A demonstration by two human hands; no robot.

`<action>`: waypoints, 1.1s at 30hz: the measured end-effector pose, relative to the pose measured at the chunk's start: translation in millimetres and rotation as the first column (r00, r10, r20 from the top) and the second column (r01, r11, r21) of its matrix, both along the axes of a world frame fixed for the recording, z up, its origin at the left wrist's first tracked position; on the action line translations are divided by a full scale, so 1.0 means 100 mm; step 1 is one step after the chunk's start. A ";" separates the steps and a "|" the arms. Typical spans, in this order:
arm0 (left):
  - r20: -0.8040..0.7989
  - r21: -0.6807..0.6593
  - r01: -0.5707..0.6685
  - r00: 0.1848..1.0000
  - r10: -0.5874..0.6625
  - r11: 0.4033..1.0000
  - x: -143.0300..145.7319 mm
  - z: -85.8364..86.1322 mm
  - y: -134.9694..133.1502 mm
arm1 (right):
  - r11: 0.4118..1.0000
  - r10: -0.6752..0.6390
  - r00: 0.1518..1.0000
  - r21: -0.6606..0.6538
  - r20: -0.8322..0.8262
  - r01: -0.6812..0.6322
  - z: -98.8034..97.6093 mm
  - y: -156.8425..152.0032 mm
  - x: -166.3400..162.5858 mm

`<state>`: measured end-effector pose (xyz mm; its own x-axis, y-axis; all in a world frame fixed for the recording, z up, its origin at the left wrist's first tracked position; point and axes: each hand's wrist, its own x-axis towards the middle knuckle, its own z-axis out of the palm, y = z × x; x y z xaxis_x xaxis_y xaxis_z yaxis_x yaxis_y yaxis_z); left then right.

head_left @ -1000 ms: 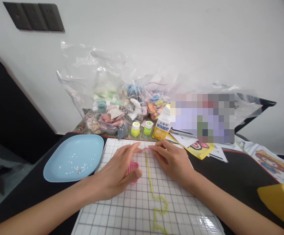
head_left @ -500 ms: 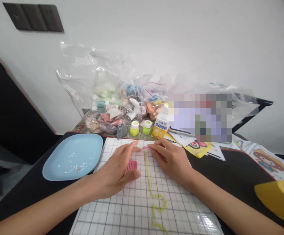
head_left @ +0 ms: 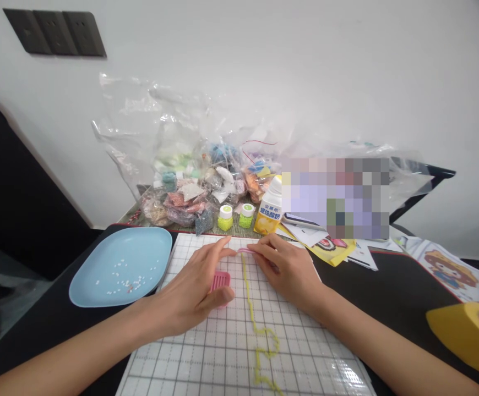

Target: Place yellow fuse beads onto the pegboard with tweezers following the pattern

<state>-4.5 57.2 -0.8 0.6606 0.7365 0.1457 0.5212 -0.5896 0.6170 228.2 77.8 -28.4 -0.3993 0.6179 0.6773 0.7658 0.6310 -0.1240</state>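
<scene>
My right hand (head_left: 291, 269) pinches a slim pink tool (head_left: 245, 250) near the far edge of a white gridded board (head_left: 206, 363); its exact kind is too small to make out. The tool's tip lies at the top end of a wavy yellow-green line (head_left: 248, 291) that runs down the board. My left hand (head_left: 200, 283) rests on the board with fingers stretched and thumb apart, its fingertips close to that tip. Partly hidden behind the left thumb is a small pink grooved tray (head_left: 222, 279).
On the left stands a light blue plate (head_left: 99, 247) with scattered small white pieces. Along the back are bagged beads (head_left: 185, 206), two small green jars (head_left: 225, 218) and a yogurt bottle (head_left: 269, 209). Papers (head_left: 363, 256) and a yellow tape roll (head_left: 462, 335) lie to the right.
The whole view has shifted very slightly. Both hands and the pink tool hold almost the same places on the board.
</scene>
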 end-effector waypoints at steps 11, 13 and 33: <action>0.023 -0.017 0.007 1.000 -0.007 1.000 0.00 0.02 0.00 | 1.000 0.005 0.999 -0.020 -0.054 -0.006 0.02 -0.02 0.00; 0.059 -0.049 0.015 0.998 -0.012 0.999 -0.01 -0.01 0.01 | 1.000 0.012 0.994 -0.003 -0.107 -0.013 0.03 -0.02 0.00; 0.094 -0.078 -0.177 0.978 0.184 0.981 -0.05 0.03 -0.13 | 0.908 0.414 0.910 -0.066 -0.025 -0.414 0.16 -0.22 -0.08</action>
